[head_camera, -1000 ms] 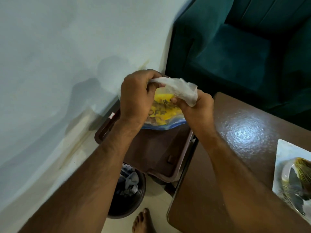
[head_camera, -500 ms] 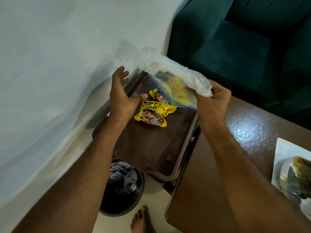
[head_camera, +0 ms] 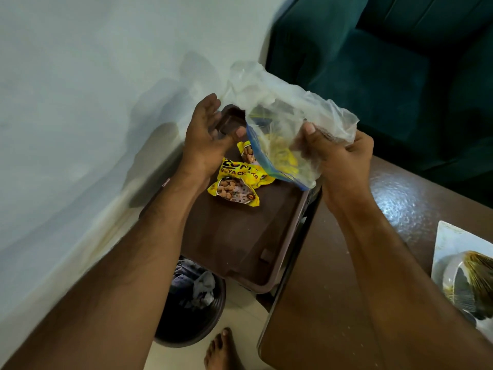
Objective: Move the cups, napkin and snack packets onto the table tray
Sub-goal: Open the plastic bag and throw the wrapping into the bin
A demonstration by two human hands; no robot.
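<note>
A brown tray (head_camera: 240,241) lies below my hands, beside the wall. Two yellow snack packets (head_camera: 237,182) rest on its far half, one partly under the other. My right hand (head_camera: 338,156) grips a clear plastic bag (head_camera: 288,121) with a blue edge, held tilted over the tray; something yellow shows inside it. My left hand (head_camera: 205,137) hovers open, palm up, over the tray's far left corner, just beside the bag's mouth and holding nothing. No cups or napkin are visible.
A glossy brown table (head_camera: 346,263) adjoins the tray on the right, with a white plate (head_camera: 453,249) holding a wrapped item at its right edge. A dark bin (head_camera: 192,308) of rubbish stands on the floor below the tray. A green sofa (head_camera: 386,62) sits behind.
One second ago both hands held the bag shut over the tray. My left hand let go and opened, the bag tipped, and two yellow packets dropped onto the tray.
</note>
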